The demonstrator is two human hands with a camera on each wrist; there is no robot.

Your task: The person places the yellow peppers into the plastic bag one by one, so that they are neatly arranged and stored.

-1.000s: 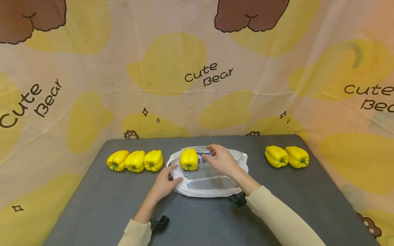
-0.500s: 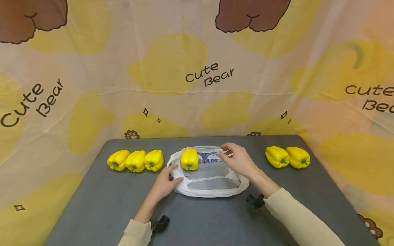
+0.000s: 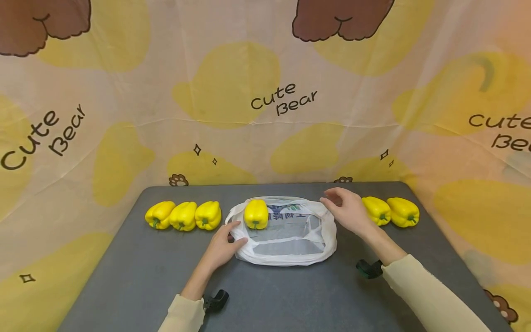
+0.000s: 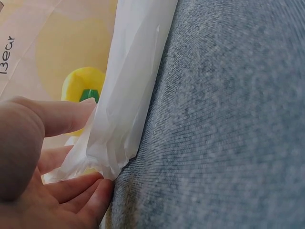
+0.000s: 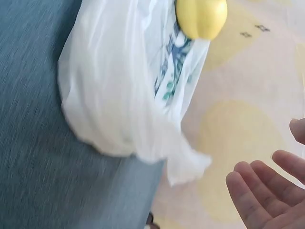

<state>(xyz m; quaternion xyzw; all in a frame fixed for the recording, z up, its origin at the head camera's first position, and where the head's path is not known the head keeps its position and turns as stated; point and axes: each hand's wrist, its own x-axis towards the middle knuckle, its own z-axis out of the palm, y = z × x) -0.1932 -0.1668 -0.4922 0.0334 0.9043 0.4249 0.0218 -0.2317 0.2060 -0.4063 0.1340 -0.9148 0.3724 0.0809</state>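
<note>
A white plastic bag (image 3: 286, 260) lies spread on the grey table with its mouth facing up. One yellow bell pepper (image 3: 256, 214) sits in its left part. My left hand (image 3: 221, 246) holds the bag's left edge; the left wrist view shows the thumb and fingers (image 4: 76, 188) on either side of the white plastic (image 4: 126, 86). Off the bag's right rim, my right hand (image 3: 348, 210) is in the air, its fingers loosely bent and nothing in them. The right wrist view has this hand (image 5: 267, 200) apart from the bag's loose handle (image 5: 188, 162).
Several yellow bell peppers lie on the table. Three form a row (image 3: 182, 216) left of the bag. Two more (image 3: 403, 212) lie at the right, one partly behind my right hand. A printed cloth (image 3: 232, 92) hangs behind the table (image 3: 269, 295).
My right hand has moved right from over the bag, drawing its right rim outward and then letting go. The bag's mouth is wider. My left hand and the peppers have stayed put.
</note>
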